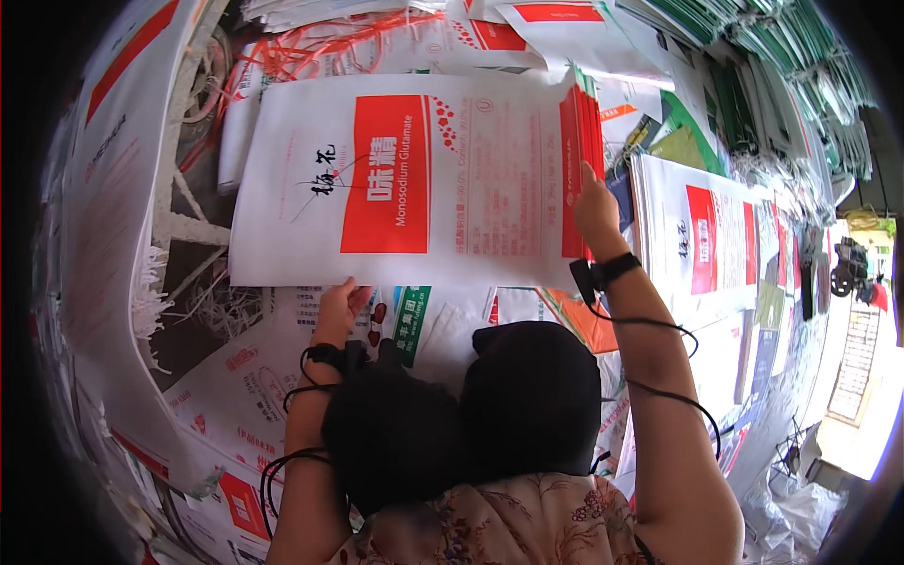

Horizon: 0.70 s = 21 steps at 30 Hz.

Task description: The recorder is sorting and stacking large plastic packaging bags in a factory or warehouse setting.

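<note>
A stack of flat white woven sacks (508, 122) with red printed panels lies in front of me, its red end to the right. My right hand (600, 215) is closed on that end, its fingers against the layered edges. At the near long edge is my left hand (346, 306), fingers loosely bent and apart, touching or just beside the top sack's border. Thin dark strands lie across the top sack. Both wrists wear dark straps with black cables.
More white and red sacks (664, 179) are piled at the right. Red plastic strips (320, 47) lie tangled at the far left. A pale metal frame (193, 229) stands left, with shredded strands below. Green-edged sack bundles (800, 56) rise at the far right.
</note>
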{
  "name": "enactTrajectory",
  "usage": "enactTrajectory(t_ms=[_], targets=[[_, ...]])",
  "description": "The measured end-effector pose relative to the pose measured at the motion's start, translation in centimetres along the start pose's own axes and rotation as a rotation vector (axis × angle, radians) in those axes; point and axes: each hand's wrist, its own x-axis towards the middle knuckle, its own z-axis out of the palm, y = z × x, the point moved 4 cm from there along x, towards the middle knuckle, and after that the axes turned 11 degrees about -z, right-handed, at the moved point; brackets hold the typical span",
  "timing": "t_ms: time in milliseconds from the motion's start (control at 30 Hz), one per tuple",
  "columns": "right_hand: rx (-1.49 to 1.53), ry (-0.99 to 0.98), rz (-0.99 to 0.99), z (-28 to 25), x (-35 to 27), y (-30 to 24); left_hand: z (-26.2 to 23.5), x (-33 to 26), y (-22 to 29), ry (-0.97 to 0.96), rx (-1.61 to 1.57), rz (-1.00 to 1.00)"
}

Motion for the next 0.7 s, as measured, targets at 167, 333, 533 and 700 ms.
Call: enactTrajectory(t_ms=[167, 333, 533, 700], targets=[[0.050, -0.038, -0.049, 0.2, -0.4, 0.7, 0.3, 0.0, 0.2, 0.044, 0.067, -0.086], [0.105, 0.070, -0.263, 0.3, -2.3, 1.3, 0.6, 0.1, 0.3, 0.030, 0.086, -0.068], [-0.027, 0.084, -0.337, 1.9, -8.9, -0.7, -0.4, 1.1, 0.2, 0.084, 0.116, -0.040], [-0.139, -0.009, -0.255, 0.9, -12.6, -1.3, 4.4, -2.7, 0.5, 0.127, 0.385, -0.199]])
